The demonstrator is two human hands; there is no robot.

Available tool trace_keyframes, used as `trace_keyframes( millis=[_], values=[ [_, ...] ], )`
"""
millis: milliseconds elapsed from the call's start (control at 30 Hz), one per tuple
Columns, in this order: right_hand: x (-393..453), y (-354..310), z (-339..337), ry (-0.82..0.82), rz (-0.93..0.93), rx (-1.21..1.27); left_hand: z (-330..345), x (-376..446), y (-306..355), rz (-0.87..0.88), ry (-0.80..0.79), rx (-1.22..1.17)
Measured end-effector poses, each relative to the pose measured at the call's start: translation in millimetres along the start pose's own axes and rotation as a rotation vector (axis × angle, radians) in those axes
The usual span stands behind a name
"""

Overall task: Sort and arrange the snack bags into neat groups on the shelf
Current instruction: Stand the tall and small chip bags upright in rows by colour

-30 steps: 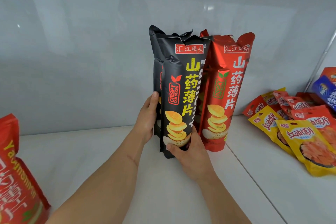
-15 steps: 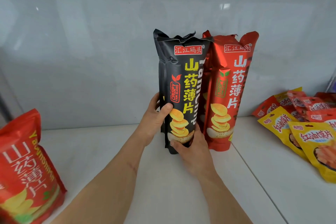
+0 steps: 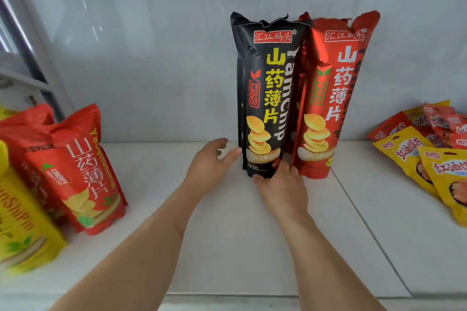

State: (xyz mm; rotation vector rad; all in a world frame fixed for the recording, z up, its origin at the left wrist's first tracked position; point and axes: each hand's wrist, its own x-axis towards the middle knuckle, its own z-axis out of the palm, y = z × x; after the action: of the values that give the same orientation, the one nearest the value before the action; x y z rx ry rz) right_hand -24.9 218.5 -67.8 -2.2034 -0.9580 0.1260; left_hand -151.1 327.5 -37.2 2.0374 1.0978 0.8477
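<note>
A tall black yam-chip bag (image 3: 265,88) stands upright at the back of the white shelf (image 3: 227,222), with another black bag behind it. Right beside it stand tall red yam-chip bags (image 3: 331,93). My left hand (image 3: 211,163) hovers just left of the black bag's base, fingers loosely spread, thumb tip near the bag, holding nothing. My right hand (image 3: 283,187) is at the bottom front of the black bag, fingertips against its base between the black and red bags.
Red yam-chip bags (image 3: 83,171) and a yellow bag (image 3: 22,225) lean at the left. A loose pile of small yellow and red snack packets (image 3: 429,154) lies at the right. A shelf seam (image 3: 366,219) runs front to back right of my right arm.
My left hand has come off the black bag's side and now hangs open beside it. The view has shifted left, showing more bags on the left. The right hand stays at the bag's base.
</note>
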Motion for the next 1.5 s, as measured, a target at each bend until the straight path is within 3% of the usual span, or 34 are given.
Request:
trace_keyframes(
  millis=[133,267,400,667,967,1300,1500],
  values=[
    [-34,-6,-7,-0.019,-0.093,-0.228,-12,-47,-18,0.140,0.045,0.593],
    [-57,-16,-3,-0.042,-0.295,-0.267,-29,-84,-40,0.423,0.235,0.762],
    [-77,-31,8,-0.085,-0.491,-0.230,-58,-119,-55,0.494,0.307,0.869],
    [-109,-78,30,-0.171,-0.636,-0.028,-118,-173,-78,0.475,0.523,0.805],
    [-154,-141,73,-0.235,-0.590,0.240,-184,-202,-120,0.498,0.684,0.657],
    [-174,-182,102,-0.219,-0.375,0.512,-223,-201,-123,0.751,0.697,0.493],
    [-165,-189,108,-0.303,-0.380,0.539,-267,-181,-74,0.919,0.800,0.451]
  ],
)
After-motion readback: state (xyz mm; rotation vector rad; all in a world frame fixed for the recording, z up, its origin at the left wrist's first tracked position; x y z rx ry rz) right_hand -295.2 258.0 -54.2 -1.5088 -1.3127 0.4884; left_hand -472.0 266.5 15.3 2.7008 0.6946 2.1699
